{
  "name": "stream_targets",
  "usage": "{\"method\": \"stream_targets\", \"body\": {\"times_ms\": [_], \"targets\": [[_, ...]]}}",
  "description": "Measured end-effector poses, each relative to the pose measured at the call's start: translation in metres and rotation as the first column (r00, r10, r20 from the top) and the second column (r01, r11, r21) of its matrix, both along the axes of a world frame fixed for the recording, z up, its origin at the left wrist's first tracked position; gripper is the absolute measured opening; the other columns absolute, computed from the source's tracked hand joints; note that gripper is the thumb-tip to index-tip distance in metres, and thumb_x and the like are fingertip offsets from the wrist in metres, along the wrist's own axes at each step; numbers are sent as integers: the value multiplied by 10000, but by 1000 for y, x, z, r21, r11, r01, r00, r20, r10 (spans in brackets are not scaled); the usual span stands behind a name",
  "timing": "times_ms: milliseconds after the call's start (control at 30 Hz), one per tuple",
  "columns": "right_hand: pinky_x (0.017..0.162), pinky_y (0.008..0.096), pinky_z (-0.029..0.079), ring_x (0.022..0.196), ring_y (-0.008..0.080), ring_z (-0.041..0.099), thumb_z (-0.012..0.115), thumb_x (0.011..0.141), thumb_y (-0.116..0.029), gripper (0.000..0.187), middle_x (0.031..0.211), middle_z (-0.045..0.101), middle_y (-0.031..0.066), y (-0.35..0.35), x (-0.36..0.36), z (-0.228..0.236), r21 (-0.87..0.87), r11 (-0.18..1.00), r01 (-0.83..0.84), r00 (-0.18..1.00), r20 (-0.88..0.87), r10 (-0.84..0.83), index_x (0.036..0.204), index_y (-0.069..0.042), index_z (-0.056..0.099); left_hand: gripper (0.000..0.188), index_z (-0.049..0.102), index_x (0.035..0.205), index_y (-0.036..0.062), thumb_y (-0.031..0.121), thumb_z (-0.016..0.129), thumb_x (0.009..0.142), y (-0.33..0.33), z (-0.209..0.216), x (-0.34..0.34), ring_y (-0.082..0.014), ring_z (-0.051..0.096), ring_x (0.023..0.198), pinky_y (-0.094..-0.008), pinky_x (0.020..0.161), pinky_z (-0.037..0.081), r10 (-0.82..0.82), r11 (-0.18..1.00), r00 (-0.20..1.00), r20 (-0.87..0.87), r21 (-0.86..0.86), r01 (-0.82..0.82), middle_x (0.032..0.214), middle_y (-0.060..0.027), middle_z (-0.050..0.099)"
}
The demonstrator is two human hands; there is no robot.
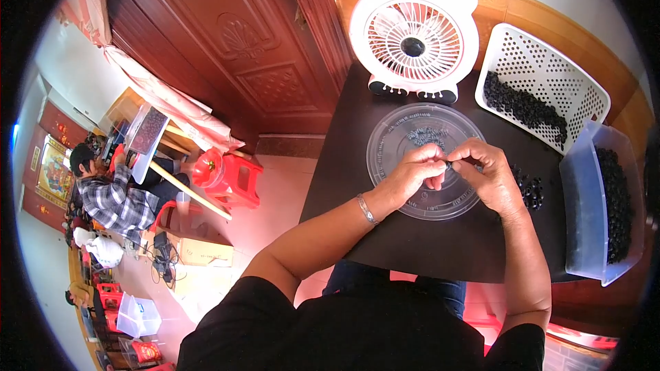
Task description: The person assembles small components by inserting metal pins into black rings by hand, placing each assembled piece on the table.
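Note:
My left hand (418, 172) and my right hand (487, 177) meet above a round clear plastic lid or tray (440, 214). Fingertips of both hands pinch a small dark part (449, 164), its exact kind too small to make out. Small greyish pieces (425, 137) lie loose on the clear round tray, just beyond my left hand. Beside my right wrist, a loose group of small black ring-like parts (533, 192) rests on the dark table (344, 213), partly hidden by that hand.
A white animal-shaped fan (412, 47) stands at the table's back. To the right are a white perforated basket (577, 72) and a translucent bin (583, 213), both holding black parts. A red stool (237, 178) and a seated person (120, 196) are on the left.

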State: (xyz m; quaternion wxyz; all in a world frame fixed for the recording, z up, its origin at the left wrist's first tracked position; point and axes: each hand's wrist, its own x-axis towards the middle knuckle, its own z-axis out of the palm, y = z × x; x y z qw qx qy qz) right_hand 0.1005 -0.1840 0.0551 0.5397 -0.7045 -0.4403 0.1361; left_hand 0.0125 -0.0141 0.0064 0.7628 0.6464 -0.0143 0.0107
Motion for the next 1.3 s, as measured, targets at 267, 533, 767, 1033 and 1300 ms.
{"method": "stream_targets", "body": {"times_ms": [267,533,767,1033,1300], "targets": [[694,268,469,775,126,593,634,799,41,112,860,620,57,-3,2,2,37,999,25,999,-26,-24,898,-8,653,180,536,930,36,213,508,931,1,0,1,-121,580,698,-246,666,461,-17,998,999,-31,-54,15,766,-40,585],[690,281,470,768,164,611,625,790,49,125,822,611,81,-3,1,3,-61,998,-11,998,59,15,898,-9,650,163,519,908,42,203,517,934,1,-6,2,-122,576,707,-255,690,455,-53,999,998,-13,7,53,770,-40,585],[668,249,470,760,90,588,658,822,-15,85,830,642,43,-2,6,-5,-60,998,-7,970,-245,-8,903,11,652,178,518,917,32,209,511,940,0,-1,0,-123,576,728,-256,692,455,-41,999,999,7,15,40,778,-44,582],[671,245,482,728,72,577,692,799,-19,133,813,648,45,7,-5,-12,47,996,80,992,-99,-75,915,18,637,192,529,968,29,215,503,933,-1,0,-2,-130,579,741,-270,698,461,48,990,999,2,-135,-47,798,-47,587],[678,290,500,779,146,623,755,746,-82,242,847,635,71,15,-18,-8,53,985,167,964,202,-174,943,-27,624,153,543,965,38,184,505,934,-1,-1,-1,-105,561,716,-247,686,461,85,946,996,-15,-311,-85,793,-38,586]]}}
